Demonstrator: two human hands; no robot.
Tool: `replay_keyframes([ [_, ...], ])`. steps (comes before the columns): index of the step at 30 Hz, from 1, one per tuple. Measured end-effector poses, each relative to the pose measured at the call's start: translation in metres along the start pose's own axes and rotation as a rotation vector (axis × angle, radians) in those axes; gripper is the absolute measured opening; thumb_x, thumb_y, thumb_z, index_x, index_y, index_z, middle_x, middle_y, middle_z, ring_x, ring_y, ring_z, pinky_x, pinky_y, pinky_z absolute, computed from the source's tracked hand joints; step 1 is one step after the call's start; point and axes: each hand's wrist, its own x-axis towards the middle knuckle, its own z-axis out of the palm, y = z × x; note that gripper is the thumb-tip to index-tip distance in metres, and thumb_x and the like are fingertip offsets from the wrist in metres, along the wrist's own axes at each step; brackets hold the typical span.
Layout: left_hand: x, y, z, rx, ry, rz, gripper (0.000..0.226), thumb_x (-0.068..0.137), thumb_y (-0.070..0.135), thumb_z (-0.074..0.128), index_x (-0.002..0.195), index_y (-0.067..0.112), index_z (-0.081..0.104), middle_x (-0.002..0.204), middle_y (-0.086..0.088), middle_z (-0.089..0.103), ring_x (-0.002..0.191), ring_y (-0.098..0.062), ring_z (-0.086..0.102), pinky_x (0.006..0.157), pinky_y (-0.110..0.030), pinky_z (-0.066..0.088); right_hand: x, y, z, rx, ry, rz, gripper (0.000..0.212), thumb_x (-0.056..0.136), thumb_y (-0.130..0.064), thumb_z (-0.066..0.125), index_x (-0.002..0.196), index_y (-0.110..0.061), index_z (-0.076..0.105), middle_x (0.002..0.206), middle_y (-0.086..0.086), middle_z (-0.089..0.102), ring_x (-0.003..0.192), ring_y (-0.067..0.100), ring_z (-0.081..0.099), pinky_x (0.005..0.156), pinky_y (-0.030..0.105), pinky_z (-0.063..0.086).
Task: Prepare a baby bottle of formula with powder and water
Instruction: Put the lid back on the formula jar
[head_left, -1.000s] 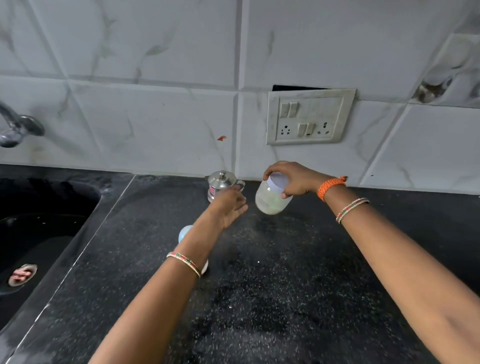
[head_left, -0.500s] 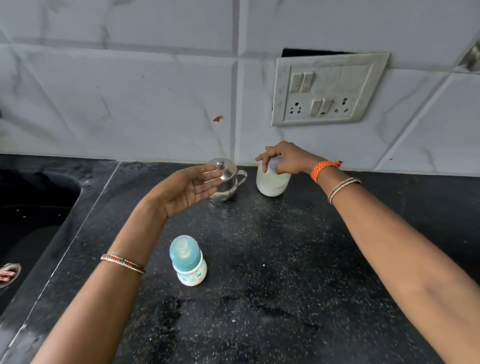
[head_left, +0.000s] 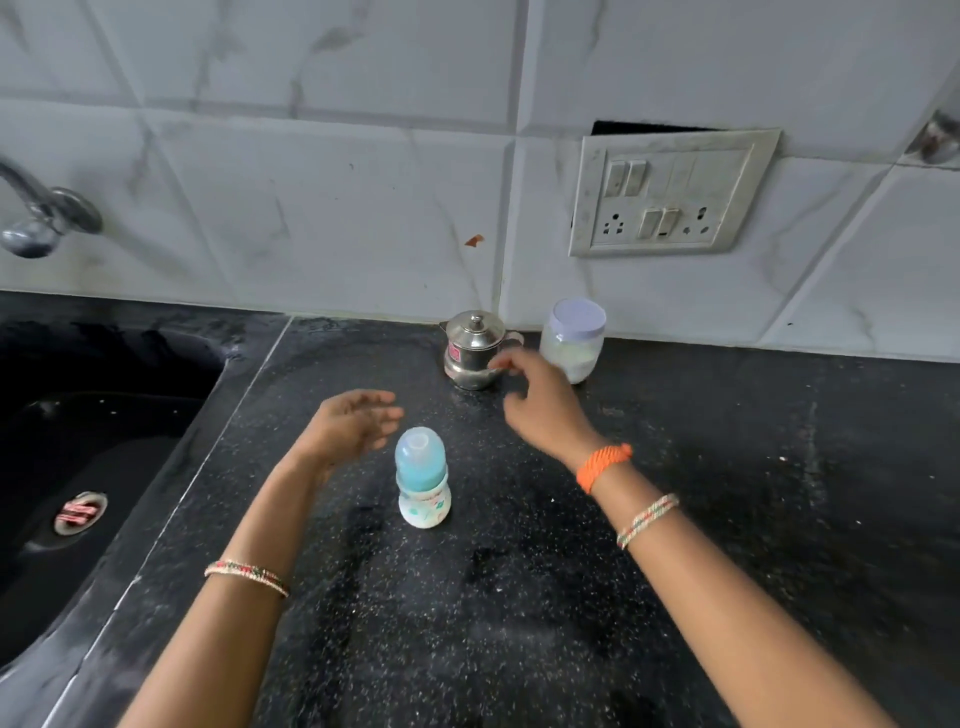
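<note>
No legible text or labels

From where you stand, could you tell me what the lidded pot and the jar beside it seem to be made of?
The lidded pot looks like polished steel: silvery, with mirror-like reflections. The jar seems to be translucent plastic, though frosted glass is possible: whitish contents show through its cloudy wall, under a matte pale lid.

A black, white-speckled stone counter (head_left: 519, 623) carries three things. A capped baby bottle (head_left: 422, 478) stands upright near the middle. At the back edge, by the tiled wall, a small lidded steel pot (head_left: 474, 349) stands just beside a plastic jar (head_left: 574, 339) (pale powder inside).
</note>
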Motion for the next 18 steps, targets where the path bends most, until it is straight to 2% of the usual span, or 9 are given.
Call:
replay_keyframes([
  [3, -0.028, -0.039, -0.011, 0.091, -0.016, -0.060, 0.037, 0.091, -0.014, 0.044, 0.122, 0.003, 0.055, 0.113, -0.013, 0.066, 0.095, -0.021, 0.062, 0.078, -0.029, 0.052, -0.058, 0.001, 0.047, 0.037, -0.315, 0.085, 0.066, 0.071, -0.002, 0.062, 0.131, -0.022, 0.043, 0.136, 0.002, 0.048, 0.124, 0.012, 0.043, 0.106, 0.029, 0.035],
  [5, -0.045, -0.060, -0.011, 0.023, -0.088, -0.067, 0.043, 0.087, -0.021, 0.044, 0.124, 0.000, 0.053, 0.123, -0.017, 0.061, 0.109, -0.023, 0.058, 0.083, -0.026, 0.053, -0.083, 0.004, 0.071, 0.053, -0.392, 0.102, 0.077, 0.071, -0.011, 0.068, 0.138, -0.023, 0.032, 0.141, 0.000, 0.043, 0.128, 0.013, 0.039, 0.108, 0.029, 0.031],
  [7, -0.054, -0.070, -0.005, -0.093, -0.134, -0.038, 0.041, 0.087, -0.019, 0.048, 0.120, 0.003, 0.056, 0.123, -0.015, 0.061, 0.114, -0.023, 0.057, 0.084, -0.024, 0.053, -0.094, 0.003, 0.086, 0.162, -0.343, 0.084, 0.078, 0.073, -0.016, 0.075, 0.138, -0.023, 0.033, 0.134, -0.007, 0.048, 0.121, 0.003, 0.044, 0.101, 0.015, 0.033],
  [9, -0.057, -0.073, 0.004, -0.144, -0.151, -0.001, 0.037, 0.089, -0.013, 0.050, 0.119, 0.006, 0.057, 0.123, -0.014, 0.062, 0.113, -0.023, 0.060, 0.086, -0.024, 0.054, -0.096, -0.001, 0.094, 0.259, -0.236, 0.083, 0.070, 0.073, -0.015, 0.078, 0.133, -0.021, 0.043, 0.123, -0.012, 0.056, 0.109, -0.009, 0.049, 0.088, 0.001, 0.035],
  [11, -0.055, -0.073, 0.015, -0.131, -0.135, 0.044, 0.039, 0.089, -0.011, 0.051, 0.126, 0.001, 0.053, 0.126, -0.018, 0.060, 0.111, -0.026, 0.059, 0.087, -0.026, 0.053, -0.091, -0.002, 0.096, 0.261, -0.130, 0.103, 0.060, 0.071, -0.015, 0.081, 0.124, -0.019, 0.055, 0.116, -0.007, 0.064, 0.101, -0.007, 0.056, 0.084, 0.002, 0.042],
  [14, -0.046, -0.065, 0.031, -0.042, -0.127, 0.116, 0.042, 0.090, -0.010, 0.051, 0.131, 0.000, 0.049, 0.128, -0.017, 0.058, 0.111, -0.025, 0.058, 0.084, -0.024, 0.053, -0.079, 0.005, 0.088, 0.219, -0.027, 0.145, 0.056, 0.064, -0.020, 0.086, 0.115, -0.021, 0.062, 0.111, -0.005, 0.070, 0.096, 0.001, 0.064, 0.085, 0.018, 0.053],
  [16, -0.036, -0.058, 0.041, 0.045, -0.110, 0.168, 0.041, 0.091, -0.010, 0.049, 0.131, 0.000, 0.050, 0.131, -0.016, 0.056, 0.115, -0.023, 0.056, 0.087, -0.023, 0.051, -0.069, 0.013, 0.074, 0.188, 0.061, 0.174, 0.055, 0.062, -0.022, 0.086, 0.112, -0.023, 0.063, 0.105, -0.008, 0.071, 0.092, 0.001, 0.066, 0.081, 0.017, 0.053],
  [18, -0.023, -0.053, 0.052, 0.121, -0.072, 0.202, 0.041, 0.092, -0.009, 0.049, 0.131, 0.000, 0.050, 0.136, -0.013, 0.054, 0.125, -0.021, 0.051, 0.097, -0.027, 0.045, -0.055, 0.023, 0.057, 0.190, 0.183, 0.218, 0.053, 0.062, -0.020, 0.085, 0.111, -0.023, 0.064, 0.101, -0.010, 0.069, 0.088, 0.001, 0.065, 0.077, 0.013, 0.052],
])
